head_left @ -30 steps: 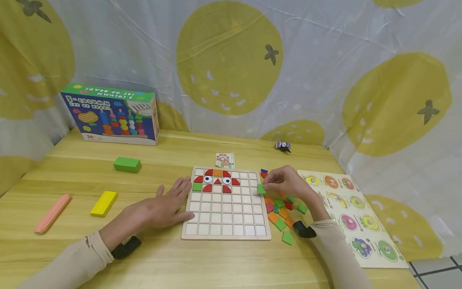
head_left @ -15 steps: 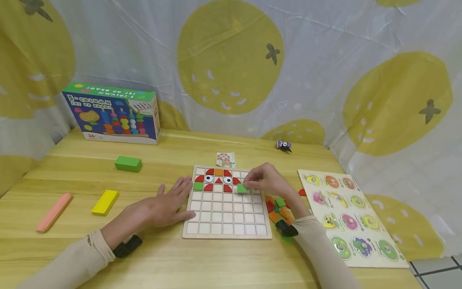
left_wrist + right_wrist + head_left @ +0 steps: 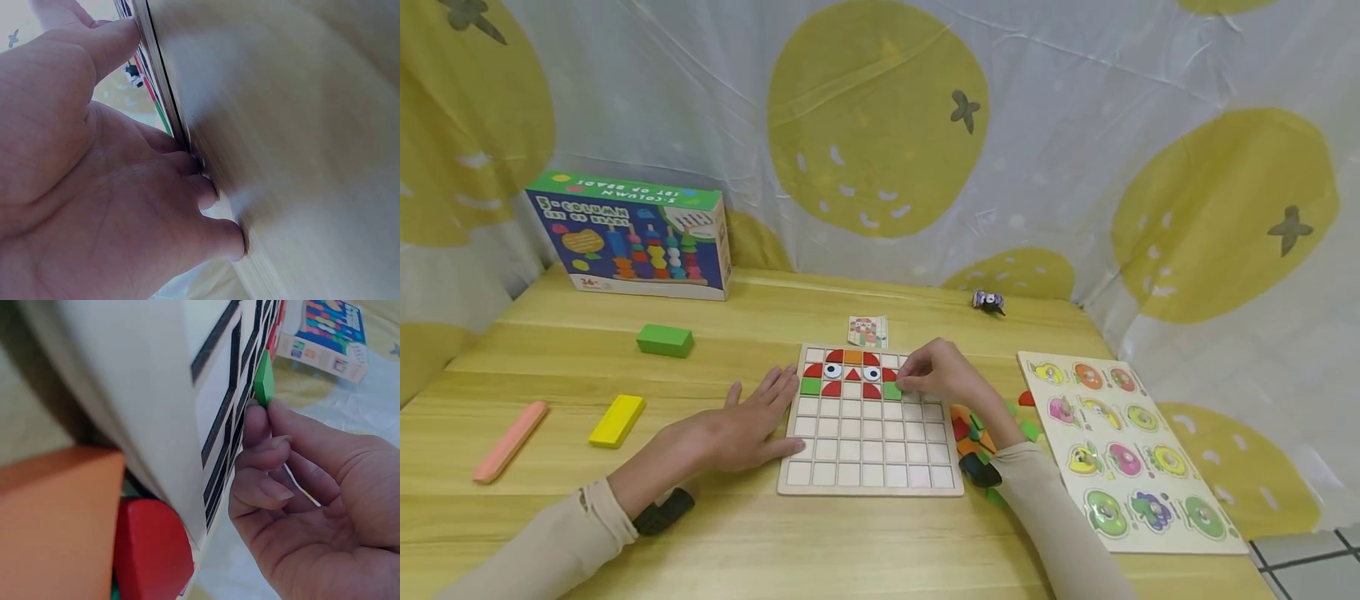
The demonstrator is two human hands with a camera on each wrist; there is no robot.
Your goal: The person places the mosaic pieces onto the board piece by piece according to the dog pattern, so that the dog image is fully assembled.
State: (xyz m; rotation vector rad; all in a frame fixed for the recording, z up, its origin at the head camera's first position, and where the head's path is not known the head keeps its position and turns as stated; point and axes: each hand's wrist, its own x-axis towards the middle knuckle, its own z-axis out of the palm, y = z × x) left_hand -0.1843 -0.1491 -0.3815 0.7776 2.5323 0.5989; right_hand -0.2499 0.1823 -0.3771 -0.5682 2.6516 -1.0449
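Observation:
A white grid board (image 3: 870, 450) lies on the wooden table (image 3: 737, 533), with red, orange, green and eye tiles filling its top rows. My right hand (image 3: 904, 384) pinches a green square tile (image 3: 892, 391) at a cell just right of the red pieces. In the right wrist view the thumb and fingertips (image 3: 259, 422) hold that green tile (image 3: 264, 378) against the board (image 3: 156, 394). My left hand (image 3: 773, 410) lies flat on the table, fingers straight, touching the board's left edge. The left wrist view shows the fingers (image 3: 206, 190) pressed to the board's edge (image 3: 164, 87).
Loose coloured tiles (image 3: 973, 427) lie right of the board, partly under my forearm. A fruit peg puzzle (image 3: 1131, 454) lies at the far right. A toy box (image 3: 632, 237), a green block (image 3: 664, 340), a yellow block (image 3: 616, 421), a pink block (image 3: 510, 442) and a pattern card (image 3: 867, 331) stand around.
My right hand carried the green tile leftward from the loose pile over the board and down to a cell beside the red pieces. The left hand stayed put.

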